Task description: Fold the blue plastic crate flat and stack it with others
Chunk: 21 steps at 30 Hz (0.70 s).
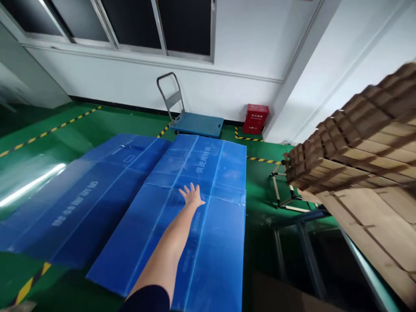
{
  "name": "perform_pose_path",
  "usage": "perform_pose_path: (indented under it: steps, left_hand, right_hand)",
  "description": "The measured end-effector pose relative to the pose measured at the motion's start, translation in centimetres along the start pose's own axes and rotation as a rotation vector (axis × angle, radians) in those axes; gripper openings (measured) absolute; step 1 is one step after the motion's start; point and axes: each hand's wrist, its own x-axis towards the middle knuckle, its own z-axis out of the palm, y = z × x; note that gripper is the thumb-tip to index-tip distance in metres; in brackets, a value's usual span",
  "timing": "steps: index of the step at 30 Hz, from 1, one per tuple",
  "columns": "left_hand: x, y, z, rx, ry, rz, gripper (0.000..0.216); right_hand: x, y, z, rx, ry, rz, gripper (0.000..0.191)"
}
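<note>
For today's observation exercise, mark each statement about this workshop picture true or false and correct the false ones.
1. An outstretched hand with spread fingers reaches over a flattened blue sheet. True.
2. The hand grips a cardboard piece. False: the hand is open and holds nothing; the stacked cardboard lies well to the right of it.
3. A platform trolley with an upright handle stands by the far wall. True.
4. The box beside the trolley is yellow. False: the box is red.
5. The floor is green with yellow-and-black striped lines. True.
6. Only one blue sheet lies on the floor. False: a second blue sheet lies to the left of the first.
</note>
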Motion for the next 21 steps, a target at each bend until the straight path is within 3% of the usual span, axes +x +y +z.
perform_pose_path:
  steps: [4,6,8,11,13,16,19,21]
  left_hand:
    - [6.8,-3.8,0.3,0.094,-0.037,-0.005,0.119]
    - [8.7,-5.2,1.1,0.143,-0.105,0.034,0.121]
    - [10.1,-5.8,2.0,0.184,-0.153,0.068,0.121]
    - [11.9,-4.7,2.6,0.245,-0.096,0.082,0.119]
    - [12.7,-3.4,2.4,0.282,-0.048,0.080,0.118]
    - [12.9,-2.9,2.1,0.287,-0.072,0.050,0.117]
    - [11.1,-3.7,2.2,0.237,-0.104,-0.003,0.105]
    - [9.4,-2.5,2.8,0.117,-0.081,0.051,0.096]
  right_hand:
    - [14.3,-7.7,3.4,-0.146,-0.032,-0.172,0.074]
    - [21.8,-12.5,4.8,-0.485,-0.060,-0.363,0.096]
    - [28.4,-16.1,5.7,-0.731,-0.144,-0.390,0.112]
    - [34.9,-18.0,5.8,-0.905,-0.264,-0.350,0.119]
    - [36.8,-17.7,5.5,-0.921,-0.281,-0.353,0.121]
    - [37.1,-17.5,5.2,-0.916,-0.329,-0.315,0.123]
    - [34.9,-18.4,5.0,-0.847,-0.390,-0.276,0.119]
    - [32.1,-18.4,4.4,-0.724,-0.387,-0.335,0.109]
